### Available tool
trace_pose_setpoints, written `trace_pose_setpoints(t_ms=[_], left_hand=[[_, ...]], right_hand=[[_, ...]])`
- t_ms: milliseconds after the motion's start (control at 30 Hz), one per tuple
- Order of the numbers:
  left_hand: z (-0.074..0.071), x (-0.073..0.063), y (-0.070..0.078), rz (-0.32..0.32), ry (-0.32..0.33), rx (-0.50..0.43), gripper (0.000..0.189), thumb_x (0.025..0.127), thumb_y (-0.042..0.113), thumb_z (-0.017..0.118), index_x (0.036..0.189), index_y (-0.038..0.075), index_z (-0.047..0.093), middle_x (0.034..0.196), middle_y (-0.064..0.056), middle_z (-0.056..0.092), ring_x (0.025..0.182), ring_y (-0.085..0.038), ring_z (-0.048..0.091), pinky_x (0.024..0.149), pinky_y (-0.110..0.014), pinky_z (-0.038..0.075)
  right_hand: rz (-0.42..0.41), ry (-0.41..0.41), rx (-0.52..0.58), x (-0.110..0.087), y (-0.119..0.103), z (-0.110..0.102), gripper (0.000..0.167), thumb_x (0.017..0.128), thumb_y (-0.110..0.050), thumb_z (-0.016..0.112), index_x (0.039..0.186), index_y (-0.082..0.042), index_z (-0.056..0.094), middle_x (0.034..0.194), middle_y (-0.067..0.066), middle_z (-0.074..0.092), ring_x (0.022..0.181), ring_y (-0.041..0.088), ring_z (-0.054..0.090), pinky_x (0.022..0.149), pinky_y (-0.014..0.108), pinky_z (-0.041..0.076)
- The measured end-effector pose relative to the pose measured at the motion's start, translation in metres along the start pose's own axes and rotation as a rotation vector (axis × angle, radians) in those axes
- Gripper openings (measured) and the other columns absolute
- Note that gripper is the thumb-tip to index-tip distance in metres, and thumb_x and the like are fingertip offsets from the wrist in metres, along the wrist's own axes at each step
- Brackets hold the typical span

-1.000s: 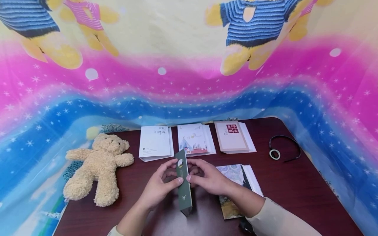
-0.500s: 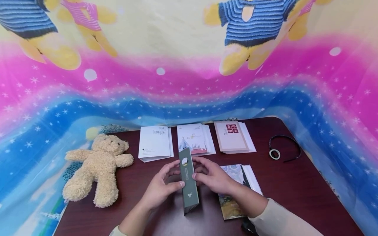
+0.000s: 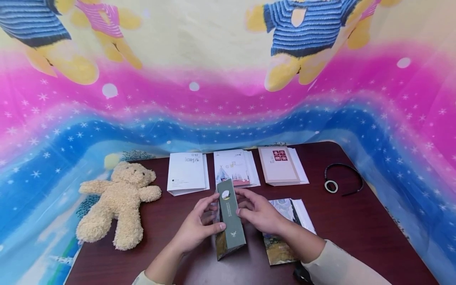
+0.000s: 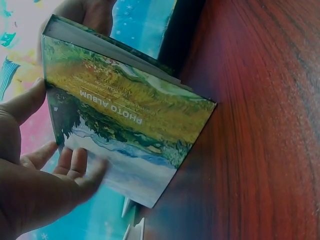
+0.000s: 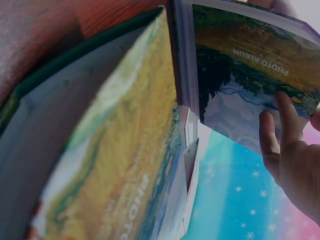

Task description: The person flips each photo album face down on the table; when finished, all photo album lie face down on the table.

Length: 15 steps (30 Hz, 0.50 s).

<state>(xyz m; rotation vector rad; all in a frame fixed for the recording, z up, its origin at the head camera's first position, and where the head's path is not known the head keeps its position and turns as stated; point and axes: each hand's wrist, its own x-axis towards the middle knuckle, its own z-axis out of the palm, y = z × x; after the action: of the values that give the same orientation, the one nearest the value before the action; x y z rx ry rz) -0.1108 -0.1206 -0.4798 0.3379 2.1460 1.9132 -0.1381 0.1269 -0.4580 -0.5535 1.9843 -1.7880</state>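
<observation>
In the head view a photo album (image 3: 233,221) stands on edge on the table, its dark green spine upward and its bottom end toward me. My left hand (image 3: 196,227) holds it from the left, thumb and forefinger at the spine's edge. From the right, my right hand (image 3: 261,211) holds it too, thumb at the spine's other edge. The left wrist view shows the album's painted landscape cover (image 4: 120,110) with the printed words "PHOTO ALBUM", the left fingers beside it. In the right wrist view, the right fingers (image 5: 282,115) lie against its opposite cover.
A second painted album (image 3: 281,253) lies under my right forearm. Three pale albums, white (image 3: 187,170), illustrated (image 3: 233,168) and pinkish (image 3: 279,168), line the back. A teddy bear (image 3: 119,206) lies left; a black cord with a pale ring (image 3: 331,186) lies right.
The photo album has shifted right and turned in my hands, so its spine faces up more broadly and part of its left cover shows. Both hands have moved slightly right with it.
</observation>
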Motion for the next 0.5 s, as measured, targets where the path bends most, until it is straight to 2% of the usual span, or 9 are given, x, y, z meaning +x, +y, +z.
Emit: trace_pose_setpoints(t_ms=[200,500], left_hand=[[-0.001,0.001,-0.005,0.006,0.0,0.046,0.079,0.084,0.011,0.087,0.154,0.019,0.05,0.149,-0.011,0.043,0.131,-0.036,0.047,0.111,-0.058,0.042],[0.0,0.002,-0.014,-0.027,0.033,0.083,0.072,0.084,0.009,0.086,0.149,0.009,0.055,0.149,-0.013,0.046,0.13,-0.036,0.049,0.112,-0.052,0.043]], right_hand=[[-0.001,0.006,0.015,-0.001,0.004,-0.002,0.064,0.1,-0.003,0.057,0.158,0.002,0.033,0.139,0.027,0.056,0.117,0.031,0.066,0.084,0.039,0.061],[0.002,0.041,0.0,-0.002,0.01,-0.008,0.063,0.1,0.0,0.058,0.158,0.002,0.035,0.146,0.027,0.051,0.121,0.035,0.064,0.087,0.035,0.06]])
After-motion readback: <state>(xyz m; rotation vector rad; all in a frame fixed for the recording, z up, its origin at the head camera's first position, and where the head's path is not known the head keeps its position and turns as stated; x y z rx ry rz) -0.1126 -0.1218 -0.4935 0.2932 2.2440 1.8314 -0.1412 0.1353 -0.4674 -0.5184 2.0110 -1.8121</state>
